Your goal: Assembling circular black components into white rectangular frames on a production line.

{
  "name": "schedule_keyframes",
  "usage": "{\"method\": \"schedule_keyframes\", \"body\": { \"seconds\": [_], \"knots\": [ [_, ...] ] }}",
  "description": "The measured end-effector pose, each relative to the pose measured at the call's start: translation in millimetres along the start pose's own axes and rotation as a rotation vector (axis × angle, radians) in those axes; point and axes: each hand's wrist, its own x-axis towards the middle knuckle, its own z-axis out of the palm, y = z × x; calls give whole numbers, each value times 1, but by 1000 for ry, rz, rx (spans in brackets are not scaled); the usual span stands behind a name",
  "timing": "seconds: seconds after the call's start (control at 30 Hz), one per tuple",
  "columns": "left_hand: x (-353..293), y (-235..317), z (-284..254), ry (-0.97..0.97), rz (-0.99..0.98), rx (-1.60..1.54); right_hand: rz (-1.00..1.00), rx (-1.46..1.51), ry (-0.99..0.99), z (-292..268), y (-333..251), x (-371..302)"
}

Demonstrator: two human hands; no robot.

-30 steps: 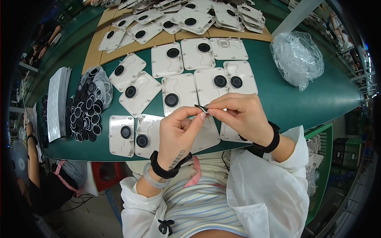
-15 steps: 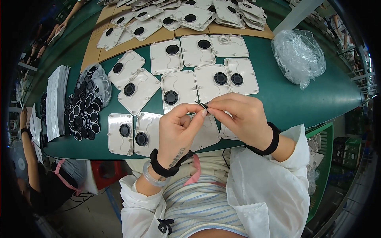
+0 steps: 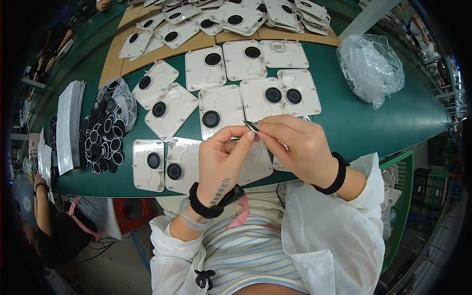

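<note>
Between my two hands, over the near middle of the table, is a small round black pad with a pale edge, seen almost side-on. My left hand pinches it between thumb and forefinger. From the other side, the closed fingertips of my right hand grip its edge. Under and around the hands lie white plastic panels, most bearing a black disc. One far panel shows a slotted round grille instead. My hands partly hide a panel below them.
Left on the green table is a heap of loose black discs with pale rims, beside a stack of white sheets. More panels are piled on cardboard at the back. A clear plastic bag sits right; a green crate stands below.
The pad has tilted slightly between my fingers, while both hands stay in nearly the same place. At the far left, another person's arms have shifted.
</note>
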Motion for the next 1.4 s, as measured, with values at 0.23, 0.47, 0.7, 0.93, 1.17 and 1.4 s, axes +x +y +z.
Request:
{"method": "schedule_keyframes", "body": {
  "seconds": [0.23, 0.47, 0.7, 0.93, 1.17, 1.4],
  "knots": [
    [-1, 6, 8, 88, 525, 591, -77, -113, 25, 1, 0, -1],
    [-3, 7, 9, 84, 570, 553, 140, 0, -57, -4, -2, 2],
    [-7, 12, 7, 120, 328, 538, 94, 96, -2, 5, 4, 1],
    [-2, 5, 13, 154, 598, 575, -224, -169, 140, 9, 9, 0],
    [-7, 9, 5, 86, 236, 430, 789, 971, -27, -4, 22, 17],
    [-9, 8, 0, -11, 154, 342, 508, 1060, -95, 8, 15, 9]
  ]
}}
